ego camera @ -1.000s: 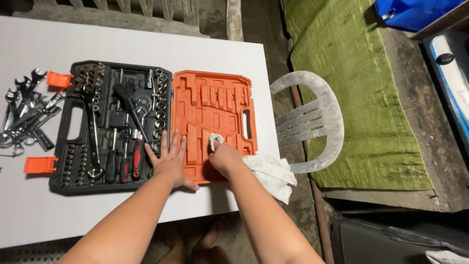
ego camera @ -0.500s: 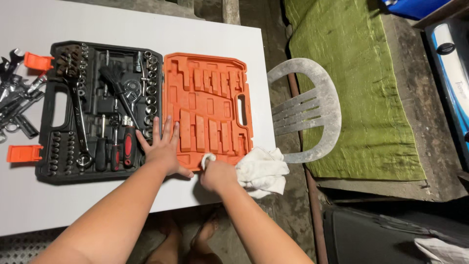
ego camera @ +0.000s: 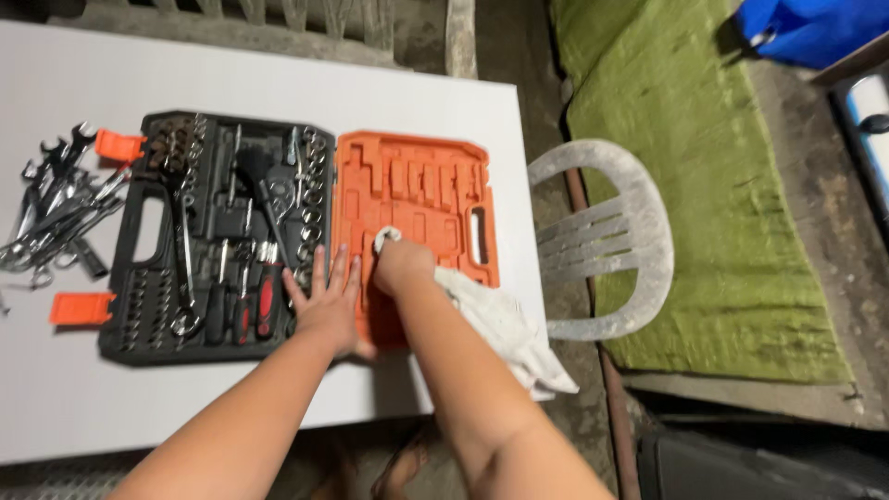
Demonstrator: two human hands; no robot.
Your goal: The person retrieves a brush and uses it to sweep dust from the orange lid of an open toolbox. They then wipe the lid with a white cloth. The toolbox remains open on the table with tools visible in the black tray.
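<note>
An open tool case lies on the white table point(ego camera: 74, 407). Its black half point(ego camera: 148, 231) holds sockets, a ratchet and screwdrivers; its orange lid half point(ego camera: 435, 194) is bare moulded plastic. My left hand point(ego camera: 326, 306) rests flat, fingers spread, across the seam between the two halves near the front edge. My right hand point(ego camera: 400, 267) is closed on a white cloth point(ego camera: 500, 326) and presses it onto the middle of the orange lid. The rest of the cloth trails right, off the table edge.
A pile of loose wrenches point(ego camera: 51, 218) lies at the table's left. Two orange latches point(ego camera: 81, 307) stick out of the black half. A grey plastic chair point(ego camera: 602, 241) stands right of the table, with a green mat point(ego camera: 704, 176) beyond it.
My right hand has moved with the cloth from the lid's front edge up to its middle. My left hand stayed pressed on the case. The camera shifted slightly.
</note>
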